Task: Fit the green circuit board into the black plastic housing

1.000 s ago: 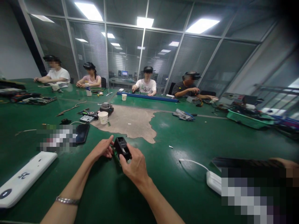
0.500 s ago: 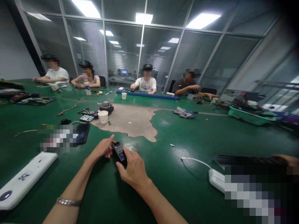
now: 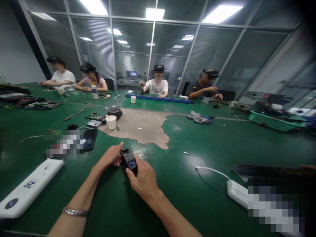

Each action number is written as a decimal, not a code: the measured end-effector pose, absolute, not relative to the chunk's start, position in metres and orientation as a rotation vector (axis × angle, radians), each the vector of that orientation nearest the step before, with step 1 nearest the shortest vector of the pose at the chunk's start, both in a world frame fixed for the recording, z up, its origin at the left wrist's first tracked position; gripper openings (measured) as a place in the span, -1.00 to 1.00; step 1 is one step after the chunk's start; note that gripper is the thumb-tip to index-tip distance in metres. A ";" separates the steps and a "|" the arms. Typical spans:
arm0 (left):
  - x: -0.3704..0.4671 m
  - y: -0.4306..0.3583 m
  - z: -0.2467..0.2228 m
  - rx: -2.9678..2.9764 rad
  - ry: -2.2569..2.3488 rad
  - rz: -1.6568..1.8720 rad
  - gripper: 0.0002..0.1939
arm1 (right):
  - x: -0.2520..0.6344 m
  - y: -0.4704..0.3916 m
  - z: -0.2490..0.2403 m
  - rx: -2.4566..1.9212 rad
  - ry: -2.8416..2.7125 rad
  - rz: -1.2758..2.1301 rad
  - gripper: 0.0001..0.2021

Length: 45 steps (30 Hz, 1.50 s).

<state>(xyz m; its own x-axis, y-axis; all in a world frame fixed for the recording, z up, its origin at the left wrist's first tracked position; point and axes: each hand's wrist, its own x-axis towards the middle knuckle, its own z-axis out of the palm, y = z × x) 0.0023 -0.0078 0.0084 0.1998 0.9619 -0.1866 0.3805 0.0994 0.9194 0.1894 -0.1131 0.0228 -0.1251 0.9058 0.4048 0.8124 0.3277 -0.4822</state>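
Observation:
A small black device (image 3: 128,159) with a little screen and a row of buttons is tilted up over the green table. My right hand (image 3: 145,176) grips its near end, thumb on one side and fingers on the other. At the far left corner, my left hand (image 3: 114,155) has its thumb and curled fingers against the device; part of that grip is hidden. A metal bracelet (image 3: 75,212) circles my left wrist.
A white paper cup (image 3: 111,122) and circuit parts (image 3: 95,122) are beyond my left hand, by a bare brown patch (image 3: 143,125). A white power bank-like case (image 3: 32,187) lies left, a corded white one (image 3: 235,194) right. Gloves (image 3: 198,117), a green basket (image 3: 274,122) and several people are farther off.
The view has shifted slightly, and the device's screen faces me a little more. Both hands stay on it. Across the table, a person at the right has drawn a hand inward.

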 end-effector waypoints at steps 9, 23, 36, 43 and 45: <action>0.000 -0.006 0.009 1.325 1.330 0.729 -0.14 | 0.198 -0.106 0.040 -1.398 -1.723 0.314 -0.54; 0.000 -0.003 0.007 1.368 1.355 0.688 -0.17 | 0.233 -0.079 0.027 -1.822 -1.583 0.147 -0.50; 0.001 -0.004 0.009 1.371 1.354 0.679 -0.13 | 0.235 -0.083 0.025 -1.798 -1.736 0.147 -0.46; 0.003 -0.009 0.013 1.394 1.350 0.704 -0.13 | 0.219 -0.090 0.040 -1.396 -1.684 0.209 -0.54; 0.002 -0.009 0.012 1.391 1.342 0.718 -0.15 | 0.211 -0.095 0.041 -1.336 -1.718 0.203 -0.52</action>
<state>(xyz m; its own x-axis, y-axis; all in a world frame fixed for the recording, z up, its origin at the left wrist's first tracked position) 0.0025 -0.0093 0.0121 0.1979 0.9532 -0.2286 0.3392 0.1523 0.9283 0.2108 -0.0950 0.0407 0.0123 0.8337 0.5521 0.6817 0.3969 -0.6146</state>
